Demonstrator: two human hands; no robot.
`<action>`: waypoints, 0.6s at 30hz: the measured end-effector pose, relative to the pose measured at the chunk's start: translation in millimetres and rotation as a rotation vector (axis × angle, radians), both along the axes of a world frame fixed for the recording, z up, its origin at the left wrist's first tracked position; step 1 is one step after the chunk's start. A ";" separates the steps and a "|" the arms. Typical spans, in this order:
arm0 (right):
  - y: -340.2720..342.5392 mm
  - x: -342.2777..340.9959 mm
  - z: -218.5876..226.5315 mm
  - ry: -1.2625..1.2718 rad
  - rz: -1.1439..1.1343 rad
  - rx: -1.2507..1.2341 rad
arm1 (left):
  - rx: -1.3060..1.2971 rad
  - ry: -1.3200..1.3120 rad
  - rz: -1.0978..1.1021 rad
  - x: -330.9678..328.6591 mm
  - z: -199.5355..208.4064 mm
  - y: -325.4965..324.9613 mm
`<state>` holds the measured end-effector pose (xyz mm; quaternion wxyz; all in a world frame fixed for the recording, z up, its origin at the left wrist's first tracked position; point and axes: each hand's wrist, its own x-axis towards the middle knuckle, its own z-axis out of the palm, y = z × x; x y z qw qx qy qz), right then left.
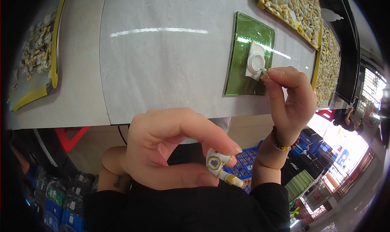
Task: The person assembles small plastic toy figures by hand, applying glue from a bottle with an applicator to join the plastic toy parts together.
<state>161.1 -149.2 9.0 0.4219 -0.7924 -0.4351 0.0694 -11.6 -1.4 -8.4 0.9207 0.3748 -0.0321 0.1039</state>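
My left hand is close to the camera, thumb and fingertips closed on a small white figurine with gold trim and a grey heart on its front. A narrow white-and-gold part of it points down to the right. My right hand, with a beaded bracelet at the wrist, pinches a small thin applicator with a pale tip; its exact kind is too small to tell. That tip is at the near right rim of a round white pot. Under the pot lies a white pad on a green glass slab.
The slab rests on a grey marbled tabletop. Yellow-edged trays of many small white-and-gold pieces stand at the far right. Another yellow-rimmed tray is at the left. Below the table are blue crates and a red stool.
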 end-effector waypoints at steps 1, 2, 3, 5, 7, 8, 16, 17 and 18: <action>0.6 -0.6 0.3 -0.008 0.005 -0.004 | 0.014 0.010 -0.006 -0.7 1.4 0.7; 1.6 -0.5 -0.4 -0.005 0.009 -0.004 | 0.015 0.012 -0.003 -0.5 3.2 0.2; 2.1 0.3 -1.9 -0.047 0.027 0.003 | 0.038 0.036 0.025 1.3 4.5 -1.5; 2.5 1.2 -3.1 -0.088 0.046 0.007 | 0.059 0.060 0.053 2.6 4.6 -3.1; 2.5 2.0 -3.0 -0.103 0.058 -0.007 | 0.049 0.052 0.045 3.3 3.9 -3.3; 2.5 2.1 -2.8 -0.103 0.059 -0.008 | 0.048 0.052 0.046 3.6 3.0 -3.1; 4.1 2.1 0.4 -0.117 0.073 -0.036 | 0.079 0.013 0.050 4.9 2.1 -1.9; 4.6 1.9 0.9 -0.116 0.074 -0.035 | 0.079 0.013 0.051 4.8 3.3 -2.7; 5.0 1.8 1.2 -0.127 0.077 -0.042 | 0.047 0.041 0.066 4.8 4.7 -4.1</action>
